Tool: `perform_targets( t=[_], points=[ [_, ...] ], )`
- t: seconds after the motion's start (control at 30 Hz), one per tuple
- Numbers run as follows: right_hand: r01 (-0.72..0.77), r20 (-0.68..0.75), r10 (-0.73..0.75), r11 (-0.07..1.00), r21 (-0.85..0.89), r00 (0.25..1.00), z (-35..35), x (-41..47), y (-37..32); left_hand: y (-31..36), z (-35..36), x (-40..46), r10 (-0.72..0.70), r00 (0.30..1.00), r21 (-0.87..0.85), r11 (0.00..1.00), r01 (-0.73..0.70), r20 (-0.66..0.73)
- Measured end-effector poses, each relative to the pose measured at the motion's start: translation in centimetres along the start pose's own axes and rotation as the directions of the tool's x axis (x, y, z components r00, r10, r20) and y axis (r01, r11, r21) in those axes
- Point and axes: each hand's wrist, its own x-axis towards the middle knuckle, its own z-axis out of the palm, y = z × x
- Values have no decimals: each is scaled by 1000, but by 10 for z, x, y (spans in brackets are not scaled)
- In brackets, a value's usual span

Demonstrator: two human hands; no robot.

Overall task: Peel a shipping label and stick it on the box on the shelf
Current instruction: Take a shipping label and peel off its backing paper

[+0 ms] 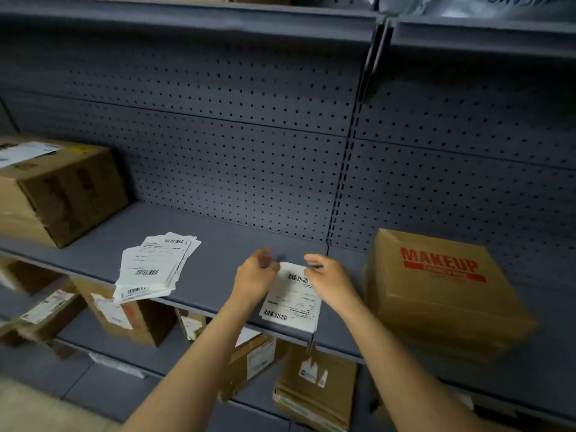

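Observation:
A white shipping label [291, 299] with barcodes hangs in front of the grey shelf [218, 244], held by its top edge. My left hand [254, 277] pinches its upper left corner and my right hand [330, 282] pinches its upper right corner. To the right on the shelf stands a brown cardboard box [436, 294] with red MAKEUP print, right beside my right hand. A loose pile of more labels [156, 266] lies on the shelf to the left, overhanging the front edge.
A larger brown box [59, 188] with a label on top stands at the far left of the shelf. Several labelled boxes [314, 391] fill the lower shelves. A perforated back panel [249, 120] closes the rear.

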Motion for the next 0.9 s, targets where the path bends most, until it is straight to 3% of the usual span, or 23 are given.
perform_targets(
  t=[0.23,0.7,0.9],
  points=[
    [-73,33,73,997,-20,997,19,2,12,-13,6,9,-52,997,-73,996,56,60],
    [-47,-37,47,999,19,998,20,-3,11,-13,11,17,25,997,-146,989,-35,-71],
    [19,-201,-3,997,78,980,2,-7,-4,12,-8,13,-12,993,-426,904,-39,-116]
  ],
)
